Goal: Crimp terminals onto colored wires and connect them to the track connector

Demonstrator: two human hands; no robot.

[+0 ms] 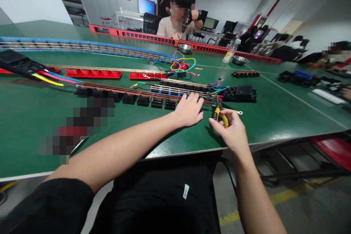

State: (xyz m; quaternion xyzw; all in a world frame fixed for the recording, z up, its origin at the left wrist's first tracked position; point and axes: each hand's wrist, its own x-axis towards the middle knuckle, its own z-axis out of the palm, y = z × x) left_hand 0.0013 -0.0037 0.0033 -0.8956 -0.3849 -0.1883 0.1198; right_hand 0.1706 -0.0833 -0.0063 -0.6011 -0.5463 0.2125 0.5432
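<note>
My left hand (pixel 190 110) lies with its fingers stretched over the near ends of the brown-and-black busbar strip (pixel 128 93) and the blue-backed strip (pixel 170 90) beside it. In my right hand (pixel 233 128) is a pair of pliers (pixel 217 112) with yellow and black handles. Their jaws point away from me, at the wires by the strips' right ends; what they touch is too small to make out. A black connector box (pixel 242 93) with coloured wires sits just beyond. A green wire with a ring terminal (pixel 240 112) runs out past my right hand.
Red holder strips (pixel 93 74) and a long blue rail (pixel 82 48) lie farther back on the green table (pixel 287 113). Metal bowls (pixel 185 48), a bottle (pixel 229 53) and a red slotted rail (pixel 142 36) stand beyond. Opposite, a co-worker (pixel 170 27) holds a power drill.
</note>
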